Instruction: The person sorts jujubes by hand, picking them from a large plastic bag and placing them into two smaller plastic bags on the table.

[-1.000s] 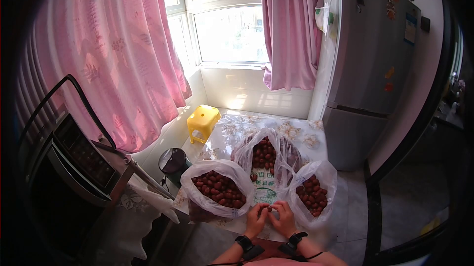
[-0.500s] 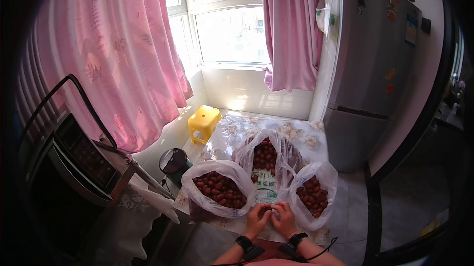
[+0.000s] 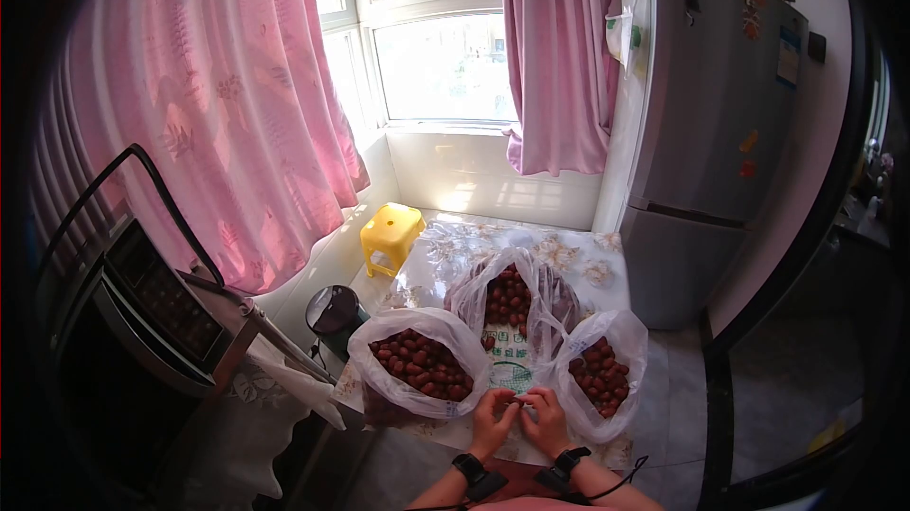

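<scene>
My left hand [image 3: 492, 421] and my right hand [image 3: 543, 424] meet at the table's near edge, fingers curled and fingertips pinched together. Between the fingertips shows a small dark-red bit, seemingly a red date [image 3: 518, 401], mostly covered by the fingers. Left of my hands stands an open clear plastic bag [image 3: 377, 326] full of red dates [image 3: 422, 364]. To the right is another open bag [image 3: 633, 340] with red dates [image 3: 599, 378]. Beyond my hands, a third bag [image 3: 466, 298] holds more dates [image 3: 508, 301], its green-printed plastic [image 3: 512, 374] spread toward me.
The bags rest on a table with a floral cover [image 3: 597, 246]. A yellow stool [image 3: 391, 227] stands past its far left corner, a dark round-topped bin [image 3: 334, 310] at its left. A grey refrigerator [image 3: 711, 113] rises at right; an oven-like appliance [image 3: 156, 302] is at left.
My fingertips have shifted slightly around the small thing they pinch; its dark-red side shows more now. The bags and both forearms stay in place.
</scene>
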`<state>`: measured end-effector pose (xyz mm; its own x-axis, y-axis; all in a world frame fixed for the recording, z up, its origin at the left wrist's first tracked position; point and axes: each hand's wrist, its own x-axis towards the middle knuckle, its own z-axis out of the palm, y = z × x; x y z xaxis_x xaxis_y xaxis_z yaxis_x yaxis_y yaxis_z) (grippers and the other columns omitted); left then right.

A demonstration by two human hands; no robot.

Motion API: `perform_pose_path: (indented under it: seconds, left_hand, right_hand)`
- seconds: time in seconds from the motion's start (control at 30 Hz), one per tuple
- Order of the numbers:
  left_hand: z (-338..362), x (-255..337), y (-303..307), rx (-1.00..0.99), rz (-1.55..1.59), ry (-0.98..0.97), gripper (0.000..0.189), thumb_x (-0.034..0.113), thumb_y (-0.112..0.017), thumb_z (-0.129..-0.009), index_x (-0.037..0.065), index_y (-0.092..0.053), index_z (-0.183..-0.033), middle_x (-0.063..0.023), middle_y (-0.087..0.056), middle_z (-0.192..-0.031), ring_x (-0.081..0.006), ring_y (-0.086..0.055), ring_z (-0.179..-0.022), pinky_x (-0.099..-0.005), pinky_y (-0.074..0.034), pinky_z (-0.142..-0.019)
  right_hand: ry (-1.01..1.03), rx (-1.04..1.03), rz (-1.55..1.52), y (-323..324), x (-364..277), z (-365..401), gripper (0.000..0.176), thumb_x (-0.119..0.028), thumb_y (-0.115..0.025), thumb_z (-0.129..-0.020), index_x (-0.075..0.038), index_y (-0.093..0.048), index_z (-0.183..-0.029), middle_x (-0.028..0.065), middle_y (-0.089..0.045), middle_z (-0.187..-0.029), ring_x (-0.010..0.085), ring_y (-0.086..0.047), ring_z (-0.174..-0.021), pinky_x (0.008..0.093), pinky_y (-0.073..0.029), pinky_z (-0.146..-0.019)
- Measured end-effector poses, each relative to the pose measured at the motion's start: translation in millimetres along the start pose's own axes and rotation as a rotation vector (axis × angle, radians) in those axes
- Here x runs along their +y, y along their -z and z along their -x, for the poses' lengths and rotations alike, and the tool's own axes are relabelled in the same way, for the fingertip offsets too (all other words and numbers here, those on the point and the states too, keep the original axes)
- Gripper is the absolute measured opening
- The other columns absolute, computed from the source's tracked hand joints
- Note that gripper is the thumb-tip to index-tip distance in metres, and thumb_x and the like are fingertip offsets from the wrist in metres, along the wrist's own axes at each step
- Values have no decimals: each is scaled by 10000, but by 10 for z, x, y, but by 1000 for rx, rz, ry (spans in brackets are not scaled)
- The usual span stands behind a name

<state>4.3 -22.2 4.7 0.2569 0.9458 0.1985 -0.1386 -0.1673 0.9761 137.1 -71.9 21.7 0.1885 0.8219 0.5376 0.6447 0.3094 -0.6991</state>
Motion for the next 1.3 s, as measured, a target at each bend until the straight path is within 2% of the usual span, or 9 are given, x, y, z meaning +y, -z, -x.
perform_pose_path:
  seconds: [0.33, 0.43, 0.47, 0.6, 0.8, 0.87, 0.93, 1.07, 1.3]
  left_hand:
    - [-14, -49, 0, -22, -115, -86, 179, -2, -691, -896, 10, -648, -1070, -106, -673, -1014, -204, -706, -907, -306, -553, -794]
    - [54, 133, -43, 69, -338, -345, 181, -27, -718, -845, 39, -676, -1008, -121, -659, -1044, -254, -678, -891, -333, -547, -754]
    - [111, 230, -68, 79, -337, -331, 181, -27, -718, -845, 39, -676, -1008, -121, -659, -1044, -254, -678, -891, -333, -547, -754]
    - [134, 736, -131, -40, -307, -518, 203, -19, -761, -816, 45, -684, -992, -109, -669, -1056, -262, -686, -905, -340, -557, -763]
    - [-203, 1424, 376, 223, -547, -789, 251, -53, -769, -779, 55, -677, -987, -103, -661, -1007, -287, -680, -885, -351, -559, -731]
    - [-294, 1412, 588, 262, -582, -666, 265, -65, -767, -752, 41, -657, -969, -122, -650, -1029, -302, -662, -899, -366, -541, -776]
    - [-364, 1405, 761, 304, -945, -570, 233, -52, -746, -768, 36, -663, -968, -119, -643, -1043, -312, -649, -941, -378, -526, -816]
    - [-114, 1324, 700, 298, -701, -481, 196, -33, -730, -795, 40, -676, -969, -121, -652, -1044, -327, -643, -957, -385, -515, -837]
    - [36, 1045, 286, -170, -532, -406, 235, -7, -709, -838, 42, -677, -1067, -133, -648, -1096, -329, -653, -1010, -393, -518, -871]
  right_hand:
    - [-35, -31, -13, -33, 91, 32, 306, 33, -633, -818, -15, -591, -1118, 165, -565, -1124, 315, -638, -941, 379, -542, -818]
    - [-44, -25, -28, -23, 80, 17, 331, 25, -645, -796, -16, -589, -1120, 168, -559, -1138, 316, -635, -926, 375, -546, -797]
    - [-49, -41, -29, -19, 79, 43, 331, 25, -645, -796, -16, -589, -1120, 168, -559, -1138, 316, -635, -926, 375, -546, -797]
    - [-86, -37, -44, 16, -5, -5, 290, 27, -632, -817, -30, -606, -1100, 150, -572, -1130, 314, -649, -912, 387, -550, -776]
    - [-61, -20, -39, -38, 83, 15, 289, 31, -623, -817, -23, -600, -1100, 151, -574, -1116, 308, -648, -897, 381, -551, -773]
    - [-59, -17, -47, -33, 81, 6, 287, 31, -621, -819, -23, -600, -1100, 152, -574, -1116, 306, -648, -897, 382, -551, -774]
    - [-57, -10, -55, -33, 89, 29, 285, 30, -619, -820, -23, -600, -1100, 152, -573, -1116, 304, -649, -898, 383, -551, -775]
    - [-61, -6, -38, -39, 87, 1, 286, 30, -617, -820, -23, -600, -1101, 152, -574, -1113, 305, -646, -903, 386, -548, -779]
    - [-75, -27, -39, -30, 66, 3, 262, 23, -617, -824, -24, -610, -1082, 155, -578, -1108, 314, -646, -898, 399, -548, -782]
